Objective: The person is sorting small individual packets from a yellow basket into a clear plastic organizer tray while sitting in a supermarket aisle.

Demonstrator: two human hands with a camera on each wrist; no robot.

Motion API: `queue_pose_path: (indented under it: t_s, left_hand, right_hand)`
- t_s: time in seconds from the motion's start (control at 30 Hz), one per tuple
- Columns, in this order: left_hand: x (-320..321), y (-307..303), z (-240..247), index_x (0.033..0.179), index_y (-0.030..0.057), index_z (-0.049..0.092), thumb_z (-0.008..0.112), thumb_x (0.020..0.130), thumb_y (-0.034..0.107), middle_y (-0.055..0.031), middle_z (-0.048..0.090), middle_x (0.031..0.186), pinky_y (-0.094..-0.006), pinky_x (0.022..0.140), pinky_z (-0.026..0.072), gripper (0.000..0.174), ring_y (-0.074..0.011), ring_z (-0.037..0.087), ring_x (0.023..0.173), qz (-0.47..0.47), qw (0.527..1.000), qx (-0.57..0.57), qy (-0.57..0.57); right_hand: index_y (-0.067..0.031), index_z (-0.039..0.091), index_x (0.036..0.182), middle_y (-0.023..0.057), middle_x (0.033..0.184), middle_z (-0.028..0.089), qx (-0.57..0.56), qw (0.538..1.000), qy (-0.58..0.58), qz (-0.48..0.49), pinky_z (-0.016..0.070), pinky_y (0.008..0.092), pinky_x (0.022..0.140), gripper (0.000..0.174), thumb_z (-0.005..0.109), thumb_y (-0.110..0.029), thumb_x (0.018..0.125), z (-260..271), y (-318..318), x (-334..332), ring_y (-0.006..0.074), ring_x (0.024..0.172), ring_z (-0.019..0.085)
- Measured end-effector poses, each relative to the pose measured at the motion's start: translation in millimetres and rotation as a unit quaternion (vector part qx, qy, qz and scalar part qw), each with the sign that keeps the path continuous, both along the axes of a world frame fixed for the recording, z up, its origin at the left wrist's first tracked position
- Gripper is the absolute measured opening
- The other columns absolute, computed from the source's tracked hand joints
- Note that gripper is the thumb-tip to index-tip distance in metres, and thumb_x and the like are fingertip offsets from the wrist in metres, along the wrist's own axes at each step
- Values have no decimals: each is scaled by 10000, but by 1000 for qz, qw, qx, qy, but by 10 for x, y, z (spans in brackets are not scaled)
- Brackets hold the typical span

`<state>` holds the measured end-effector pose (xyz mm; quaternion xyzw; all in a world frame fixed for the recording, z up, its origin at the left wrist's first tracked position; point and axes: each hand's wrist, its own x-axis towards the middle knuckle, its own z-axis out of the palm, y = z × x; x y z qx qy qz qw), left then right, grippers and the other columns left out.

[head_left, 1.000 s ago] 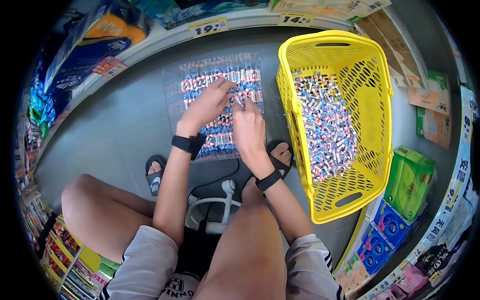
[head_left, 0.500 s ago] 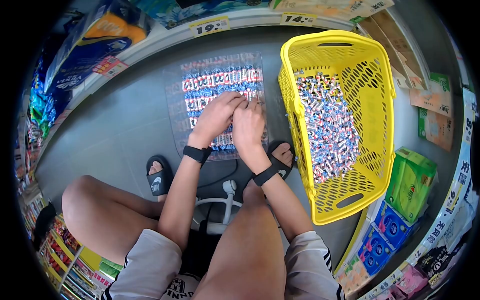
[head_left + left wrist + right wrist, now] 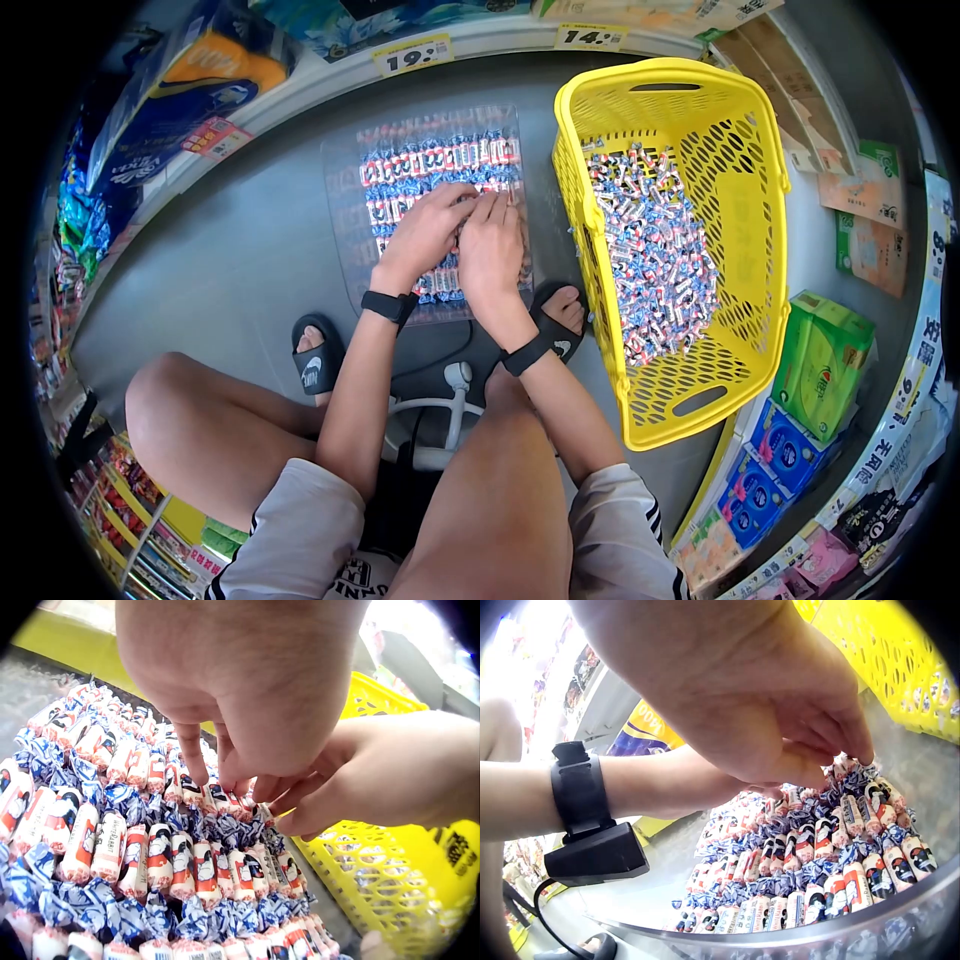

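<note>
Wrapped candies point(image 3: 400, 207) with blue twisted ends lie in several rows inside a clear plastic box point(image 3: 345, 235) on the floor. Both hands are over the upper middle rows, close together. The left hand point(image 3: 425, 235) has its fingers pointing down, and in the left wrist view its fingertips point(image 3: 196, 771) touch the candy tops. Beside it, the right hand point(image 3: 492, 250) bends over the same rows. The right wrist view shows its fingertips point(image 3: 864, 754) on the candies at the row's end; whether one is between them is hard to tell.
A yellow basket point(image 3: 737, 225) with many loose candies point(image 3: 655, 250) stands right of the box. Shelves with price labels point(image 3: 412, 55) curve behind. Sandalled feet point(image 3: 318, 355) and a white stool base point(image 3: 455, 405) are near the box's front.
Compared with one second ago, the left hand has come down and rightward, its fingers now meeting the right hand's. Since half a second ago, both hands have shifted only slightly.
</note>
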<state>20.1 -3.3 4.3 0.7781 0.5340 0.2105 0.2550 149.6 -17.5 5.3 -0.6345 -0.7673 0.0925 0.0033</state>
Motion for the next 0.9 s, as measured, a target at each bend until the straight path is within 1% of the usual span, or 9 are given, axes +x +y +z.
queue_pose_path:
  t_s: [0.23,0.37,0.43,0.47,0.53,0.67,0.77,0.87,0.9]
  left_hand:
    - [9,-1,37,1180,-7,737,677,784,-72,-119,664,1241,-441,1004,533,406,-334,629,1167,-1,1000,-1,2]
    - [-3,3,33,1175,-8,740,681,783,-70,-112,654,1239,-438,996,533,401,-329,624,1164,-5,1000,8,0]
    - [-6,3,30,1174,-9,740,685,785,-65,-105,647,1261,-434,1000,531,397,-323,618,1177,-8,1000,2,7]
    - [-6,0,30,1174,-9,740,685,785,-65,-105,647,1261,-434,1000,531,397,-323,618,1177,-8,1000,2,7]
    - [-7,-7,29,1173,-10,740,683,791,-63,-102,640,1280,-436,1007,527,390,-323,613,1186,-12,1000,-1,17]
    - [-15,-4,-1,1177,-6,740,673,805,-61,-101,634,1295,-439,1017,522,382,-326,606,1201,-16,1000,9,20]
    - [-17,-12,-18,1187,-5,733,662,818,-62,-109,639,1303,-440,1021,522,380,-334,609,1206,-11,1000,4,5]
    - [-25,-1,-55,1198,-9,722,652,825,-67,-120,647,1303,-443,1025,524,383,-340,614,1209,-7,1000,-2,-10]
    - [-35,3,-44,1227,-7,713,650,849,-50,-131,649,1314,-444,1036,522,385,-348,617,1217,-10,1000,-13,-11]
  right_hand:
    - [151,539,1418,309,1473,578,32,999,7,2,525,367,1075,552,642,-119,948,-66,-72,-5,351,1290,613]
    - [159,526,1429,312,1477,573,3,1000,7,12,521,375,1086,562,633,-118,952,22,-80,10,355,1291,612]
    - [163,526,1423,318,1473,573,-6,999,47,6,519,394,1094,551,630,-96,948,11,-83,15,363,1295,607]
    - [163,526,1423,318,1473,573,-6,999,47,6,519,394,1094,551,630,-96,948,4,-76,22,363,1295,607]
    - [167,520,1424,326,1470,570,-1,996,92,-4,515,415,1100,543,627,-70,947,-19,-60,34,376,1305,598]
    - [168,511,1428,332,1467,568,-19,993,114,-16,516,430,1100,539,623,-48,947,-8,-45,40,390,1321,587]
    - [171,496,1441,336,1490,547,-33,992,124,-16,514,437,1105,551,620,-49,951,38,-54,52,408,1341,570]
    - [175,492,1442,353,1509,518,-30,991,132,-15,498,453,1121,557,620,-30,941,59,-61,90,429,1353,554]
    - [172,456,1463,383,1509,490,-20,990,142,0,476,462,1136,679,698,7,850,56,-63,105,458,1341,549]
